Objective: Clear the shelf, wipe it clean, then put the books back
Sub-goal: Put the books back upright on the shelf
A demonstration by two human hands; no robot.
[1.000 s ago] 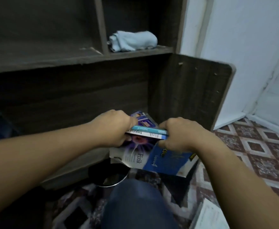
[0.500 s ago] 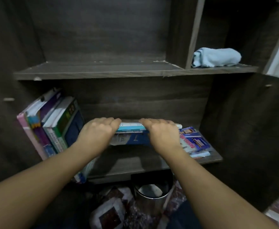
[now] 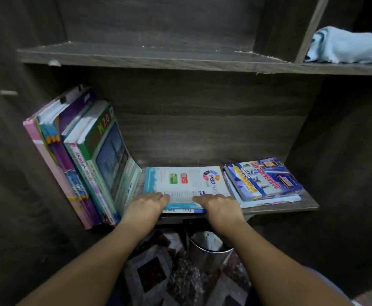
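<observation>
"Books [image 3: 187, 182], status?"
"Flat stack lying mid-shelf [image 3: 308, 205], between the leaning row [image 3: 88, 164] and the right pile [image 3: 264, 180]. Put-back step, I judge. The cloth [image 3: 346, 46] is parked one level up."
"Hands?"
"Left hand [image 3: 146, 204] and right hand [image 3: 219, 206] palm-down on the stack's near edge, arms stretched forward. Each grip apart: fingers flat on the cover, pressing. Thumbs hidden."
"Next?"
"Probably push it square to the back, then let go."

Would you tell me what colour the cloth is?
The cloth is light blue, head view.
</observation>
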